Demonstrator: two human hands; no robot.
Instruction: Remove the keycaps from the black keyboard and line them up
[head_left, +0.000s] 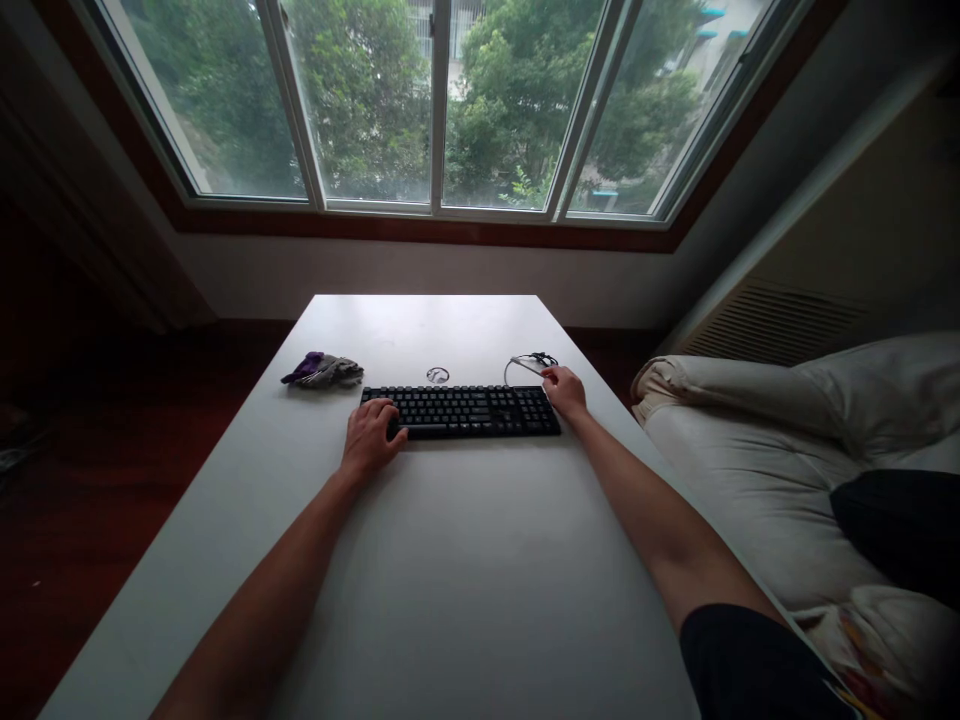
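A black keyboard [465,410] lies flat across the middle of the white table [465,580]. My left hand [371,435] rests over its left end, fingers curled on the keys and thumb at the front edge. At the far right corner, my right hand [564,390] is closed in a pinch on a thin, light strand, apparently part of the cable [538,357]. The dark, coiled part of that cable lies just behind the fingers, and a grey loop curves down toward the keyboard's back edge. My right fingertips are partly hidden.
A purple and grey crumpled cloth item, perhaps gloves [322,370], lies left of the keyboard. Behind the keyboard sits a small ring-shaped coil [438,374]. A pale sofa [750,470] stands along the right side. The window [435,110] is beyond the table.
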